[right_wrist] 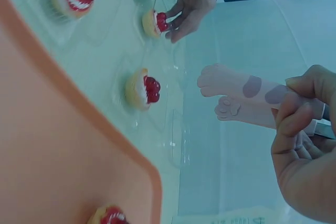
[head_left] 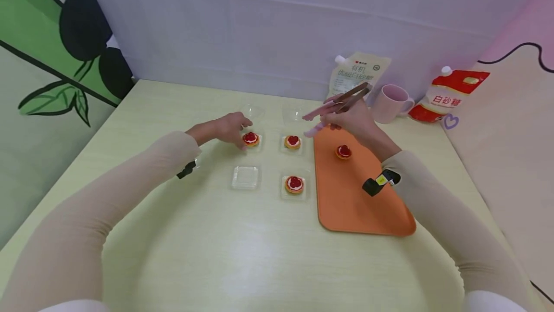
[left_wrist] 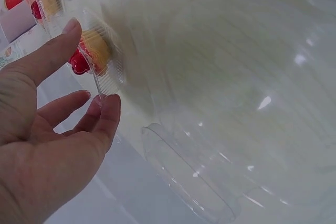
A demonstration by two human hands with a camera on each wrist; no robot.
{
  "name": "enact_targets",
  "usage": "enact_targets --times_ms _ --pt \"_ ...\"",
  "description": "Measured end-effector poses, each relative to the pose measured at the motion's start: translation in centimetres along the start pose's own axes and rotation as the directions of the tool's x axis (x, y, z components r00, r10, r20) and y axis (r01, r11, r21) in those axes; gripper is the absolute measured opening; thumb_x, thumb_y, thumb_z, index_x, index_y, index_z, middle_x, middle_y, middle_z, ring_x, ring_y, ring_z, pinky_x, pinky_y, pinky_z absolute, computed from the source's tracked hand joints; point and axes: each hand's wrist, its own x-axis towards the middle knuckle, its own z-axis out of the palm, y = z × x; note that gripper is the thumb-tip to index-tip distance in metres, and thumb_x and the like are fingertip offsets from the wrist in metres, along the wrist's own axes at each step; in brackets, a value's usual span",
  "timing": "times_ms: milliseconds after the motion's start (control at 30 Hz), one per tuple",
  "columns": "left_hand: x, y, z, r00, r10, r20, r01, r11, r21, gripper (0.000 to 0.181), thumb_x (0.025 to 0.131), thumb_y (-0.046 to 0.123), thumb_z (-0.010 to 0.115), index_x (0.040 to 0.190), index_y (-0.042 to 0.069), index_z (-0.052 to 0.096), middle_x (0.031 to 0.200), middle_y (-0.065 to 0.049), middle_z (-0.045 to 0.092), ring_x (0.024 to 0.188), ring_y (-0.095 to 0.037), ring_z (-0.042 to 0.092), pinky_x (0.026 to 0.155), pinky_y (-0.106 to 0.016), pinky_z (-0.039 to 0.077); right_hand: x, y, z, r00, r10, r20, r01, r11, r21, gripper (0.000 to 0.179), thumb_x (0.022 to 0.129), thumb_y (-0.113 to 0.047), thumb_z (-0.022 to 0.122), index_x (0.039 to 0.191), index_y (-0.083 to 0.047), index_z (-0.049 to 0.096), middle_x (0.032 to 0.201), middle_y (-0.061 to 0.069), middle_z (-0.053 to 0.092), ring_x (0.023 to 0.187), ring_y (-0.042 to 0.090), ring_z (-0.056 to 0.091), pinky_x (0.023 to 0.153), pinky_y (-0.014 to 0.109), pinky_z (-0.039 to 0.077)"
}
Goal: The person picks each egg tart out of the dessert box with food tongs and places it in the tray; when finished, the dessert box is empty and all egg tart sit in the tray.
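My left hand (head_left: 229,128) spans a small clear plastic box (left_wrist: 112,75) holding a berry-topped tart (head_left: 250,139). Its thumb lies at one side of the box and its fingertips at the opposite edge. Above the far end of an orange tray (head_left: 346,196), my right hand (head_left: 352,117) grips pink tongs (right_wrist: 262,90) with paw-shaped tips. The tips are slightly apart with nothing between them. Two more tarts sit in clear boxes, one tart (head_left: 292,142) at the middle and another tart (head_left: 295,184) nearer. A further tart (head_left: 344,152) lies on the tray.
A clear box (head_left: 245,178) without a tart stands front left of the others. Along the back wall are a white pouch (head_left: 355,72), a pink mug (head_left: 390,104) and a red pouch (head_left: 447,95). Clear lids stand up behind the back boxes.
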Motion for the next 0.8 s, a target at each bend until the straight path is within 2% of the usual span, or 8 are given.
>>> enact_targets --times_ms 167,533,800 --pt "0.0 -0.1 0.1 1.0 0.009 -0.009 -0.009 1.0 0.005 0.08 0.079 0.013 0.084 0.144 -0.01 0.043 0.142 -0.031 0.05 0.134 -0.043 0.048 0.11 -0.049 0.043 1.2 -0.6 1.9 0.999 -0.013 0.038 0.009 0.994 0.109 0.036 0.086 -0.004 0.071 0.12 -0.003 0.058 0.088 -0.002 0.076 0.069 0.013 0.064 0.062 0.026 0.054" --pt "-0.1 0.0 0.0 1.0 0.014 -0.01 -0.014 1.0 -0.012 0.081 0.079 0.012 0.084 0.144 -0.011 0.042 0.143 -0.033 0.048 0.133 -0.044 0.049 0.111 -0.049 0.042 2.8 -1.3 6.1 0.991 -0.092 0.098 0.082 0.992 0.1 0.036 0.087 -0.005 0.071 0.12 0.0 0.06 0.092 0.004 0.077 0.064 0.015 0.063 0.057 0.025 0.051" --pt "0.0 0.0 -0.1 0.999 0.039 -0.016 -0.039 0.999 0.002 0.083 0.077 0.011 0.085 0.143 -0.013 0.041 0.142 -0.035 0.049 0.132 -0.046 0.05 0.112 -0.049 0.041 3.9 -0.9 8.6 0.99 -0.095 0.103 0.08 0.987 0.136 0.035 0.082 0.0 0.073 0.115 0.002 0.062 0.083 0.006 0.073 0.057 0.015 0.06 0.054 0.025 0.048"
